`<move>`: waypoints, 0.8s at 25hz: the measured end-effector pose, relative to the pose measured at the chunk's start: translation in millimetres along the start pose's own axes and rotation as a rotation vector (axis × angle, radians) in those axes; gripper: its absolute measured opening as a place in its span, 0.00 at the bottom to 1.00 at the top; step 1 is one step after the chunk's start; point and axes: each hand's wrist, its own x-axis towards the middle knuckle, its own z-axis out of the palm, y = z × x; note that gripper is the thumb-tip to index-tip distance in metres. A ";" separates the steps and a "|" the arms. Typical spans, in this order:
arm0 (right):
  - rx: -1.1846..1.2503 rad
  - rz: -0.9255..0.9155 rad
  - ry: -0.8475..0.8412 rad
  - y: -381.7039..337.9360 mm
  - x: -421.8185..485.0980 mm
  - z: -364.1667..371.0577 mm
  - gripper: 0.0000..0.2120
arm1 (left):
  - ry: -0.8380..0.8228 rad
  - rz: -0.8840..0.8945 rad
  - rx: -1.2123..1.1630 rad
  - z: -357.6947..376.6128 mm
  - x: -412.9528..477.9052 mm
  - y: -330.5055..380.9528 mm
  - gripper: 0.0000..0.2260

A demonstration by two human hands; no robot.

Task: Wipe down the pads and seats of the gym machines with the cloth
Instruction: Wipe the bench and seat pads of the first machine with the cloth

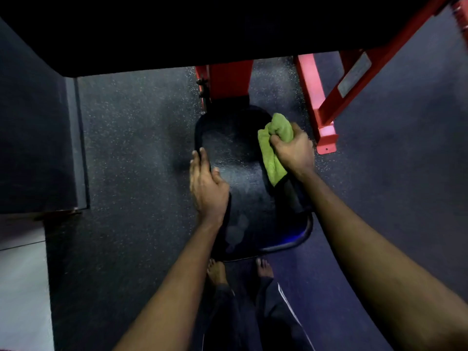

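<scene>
gripping a bunched green cloth [274, 145] in your right hand [293, 150], you press it on the black seat's [243, 188] right edge; your left hand [206, 183] lies flat, fingers relaxed, on its left edge.

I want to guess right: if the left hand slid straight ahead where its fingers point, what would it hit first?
Probably the red post beyond the seat. The left hand points along the seat's left edge toward it, though depth is hard to judge.
</scene>
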 end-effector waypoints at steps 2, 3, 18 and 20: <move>0.065 0.043 -0.030 -2.4 13.1 -4.8 0.21 | 0.020 0.013 -0.011 0.4 -2.3 -1.3 0.26; 0.111 0.060 -0.049 -3.3 18.2 -7.1 0.19 | 0.027 0.009 -0.003 0.3 -1.9 -1.3 0.26; 0.482 0.098 -0.052 143.0 -97.8 -31.9 0.20 | 0.048 -0.310 -0.349 -27.9 -49.2 -35.1 0.13; 0.533 0.106 -0.040 156.0 -115.9 -32.2 0.19 | -0.018 -0.448 -0.555 -32.6 -84.1 -53.7 0.15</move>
